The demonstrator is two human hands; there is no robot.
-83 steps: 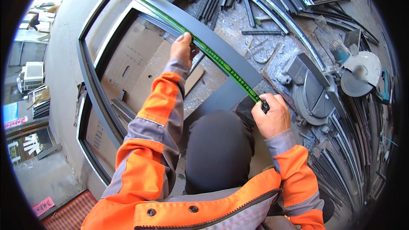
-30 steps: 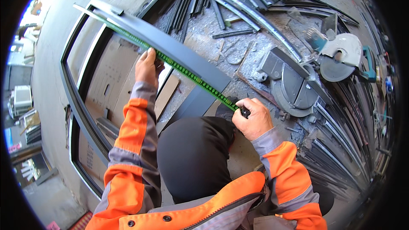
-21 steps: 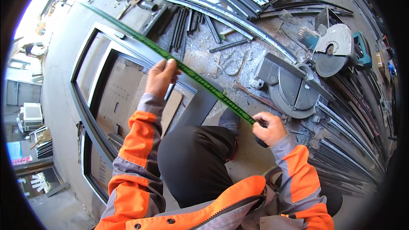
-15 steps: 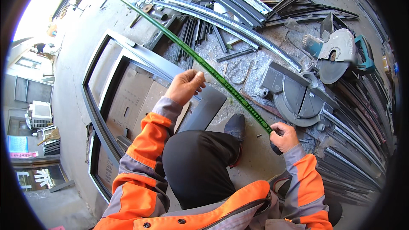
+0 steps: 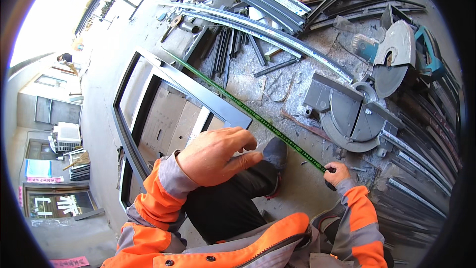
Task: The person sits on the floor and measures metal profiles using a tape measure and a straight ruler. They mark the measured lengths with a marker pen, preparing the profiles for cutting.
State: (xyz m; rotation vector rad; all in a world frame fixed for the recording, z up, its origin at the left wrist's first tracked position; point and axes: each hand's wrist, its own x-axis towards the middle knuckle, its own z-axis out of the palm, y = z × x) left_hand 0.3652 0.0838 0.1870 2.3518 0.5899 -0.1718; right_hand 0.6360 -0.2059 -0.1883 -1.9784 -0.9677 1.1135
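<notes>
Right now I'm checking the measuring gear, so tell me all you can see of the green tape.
The tape is a thin green blade with dark markings, seemingly flexible metal, pulled out long and nearly straight. It runs diagonally from the right hand, which grips its case end near the concrete floor, up and left over the corner of the dark grey frame toward the metal bars. Its far tip is too small to make out. The left hand hovers beside it, apparently not touching.

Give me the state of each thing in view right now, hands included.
Tape measure: blade drawn out long, running slantwise over the frame's corner.
Right hand: closed on the tape measure's case end.
Left hand: open, fingers loosely curled, lifted off the tape.
Grey window frame: lying flat on the floor, cardboard showing through it.
Chop saw: head raised, blade clear of its base.
Curved metal profiles: lying loose on the floor.
</notes>
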